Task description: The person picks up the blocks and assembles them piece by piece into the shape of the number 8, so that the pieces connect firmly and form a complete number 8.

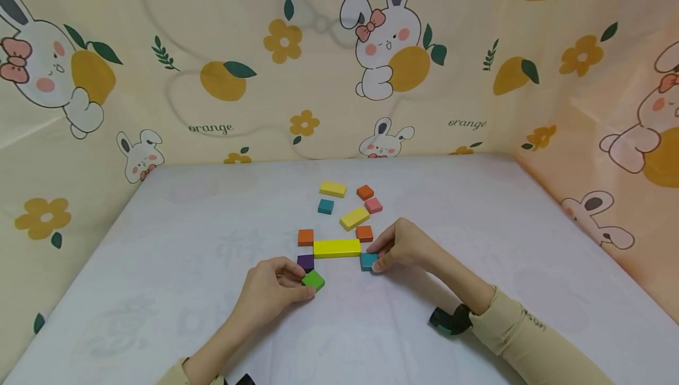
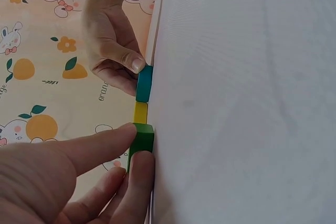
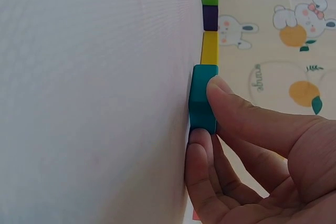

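My left hand [image 1: 270, 288] pinches a green block [image 1: 313, 280], turned at an angle just in front of a purple block [image 1: 305, 262]. A teal block [image 1: 368, 262] is pinched between the thumb and fingers of my right hand [image 1: 405, 247], by the right end of a long yellow block [image 1: 336, 248]. The purple block sits by that yellow block's left end. Behind its corners lie an orange block [image 1: 305, 237] on the left and another orange block [image 1: 364, 233] on the right. In the right wrist view, the held teal block [image 3: 203, 98] stands close to the white surface.
Farther back lie a tilted yellow block [image 1: 354, 218], another yellow block [image 1: 332, 189], a small teal block [image 1: 326, 206], an orange block [image 1: 365, 191] and a pink block [image 1: 373, 205]. A patterned cloth [image 1: 318, 78] rises behind and beside the white table [image 1: 212, 208].
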Demonstrator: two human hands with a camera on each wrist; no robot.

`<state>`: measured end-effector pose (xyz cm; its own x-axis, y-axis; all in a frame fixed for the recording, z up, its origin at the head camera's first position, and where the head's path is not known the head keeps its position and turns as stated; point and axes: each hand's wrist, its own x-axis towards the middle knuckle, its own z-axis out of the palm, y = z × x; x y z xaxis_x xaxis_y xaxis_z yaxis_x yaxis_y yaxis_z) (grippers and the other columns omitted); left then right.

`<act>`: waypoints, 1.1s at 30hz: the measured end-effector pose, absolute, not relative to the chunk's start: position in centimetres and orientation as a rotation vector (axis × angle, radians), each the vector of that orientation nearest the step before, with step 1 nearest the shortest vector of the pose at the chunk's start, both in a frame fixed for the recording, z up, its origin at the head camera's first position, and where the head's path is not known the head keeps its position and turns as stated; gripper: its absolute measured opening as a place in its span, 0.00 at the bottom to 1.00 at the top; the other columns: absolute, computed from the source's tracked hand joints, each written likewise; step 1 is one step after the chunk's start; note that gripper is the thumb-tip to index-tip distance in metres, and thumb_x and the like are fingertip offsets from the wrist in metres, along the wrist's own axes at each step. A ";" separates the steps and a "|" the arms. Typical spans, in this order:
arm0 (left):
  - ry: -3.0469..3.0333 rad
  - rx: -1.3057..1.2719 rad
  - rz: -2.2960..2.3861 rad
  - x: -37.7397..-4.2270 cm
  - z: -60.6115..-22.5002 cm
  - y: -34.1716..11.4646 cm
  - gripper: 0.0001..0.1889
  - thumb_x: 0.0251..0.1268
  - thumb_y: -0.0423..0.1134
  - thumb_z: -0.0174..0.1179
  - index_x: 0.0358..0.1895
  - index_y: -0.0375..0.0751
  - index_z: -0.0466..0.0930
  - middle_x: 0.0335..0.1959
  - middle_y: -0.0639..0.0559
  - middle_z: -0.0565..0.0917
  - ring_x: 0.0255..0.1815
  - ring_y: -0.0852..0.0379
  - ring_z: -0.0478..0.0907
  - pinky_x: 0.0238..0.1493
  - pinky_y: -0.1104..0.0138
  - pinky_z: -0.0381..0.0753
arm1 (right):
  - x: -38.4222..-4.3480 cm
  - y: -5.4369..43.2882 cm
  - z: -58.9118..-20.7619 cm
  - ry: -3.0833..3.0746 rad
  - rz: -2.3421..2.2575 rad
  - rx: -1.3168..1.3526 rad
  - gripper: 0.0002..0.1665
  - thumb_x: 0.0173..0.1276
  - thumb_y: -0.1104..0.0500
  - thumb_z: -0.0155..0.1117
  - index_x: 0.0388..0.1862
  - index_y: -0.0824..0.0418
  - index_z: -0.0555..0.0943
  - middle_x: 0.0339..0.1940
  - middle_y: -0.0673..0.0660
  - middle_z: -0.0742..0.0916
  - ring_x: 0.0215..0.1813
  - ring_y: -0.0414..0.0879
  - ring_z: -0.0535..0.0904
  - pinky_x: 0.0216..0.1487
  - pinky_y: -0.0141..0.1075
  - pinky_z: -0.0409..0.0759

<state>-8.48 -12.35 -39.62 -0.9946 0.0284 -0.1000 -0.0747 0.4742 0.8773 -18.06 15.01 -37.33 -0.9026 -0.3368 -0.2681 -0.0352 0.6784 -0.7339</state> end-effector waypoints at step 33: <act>2.618 -0.037 1.562 -8.3 -39.5 -12.6 0.16 0.46 0.39 0.79 0.37 0.40 0.82 0.30 0.55 0.84 0.29 0.58 0.82 0.36 0.65 0.81 | -17.9 14.8 -37.3 2.517 -1.080 -0.276 0.15 0.46 0.64 0.83 0.36 0.58 0.90 0.27 0.50 0.87 0.31 0.47 0.79 0.36 0.34 0.79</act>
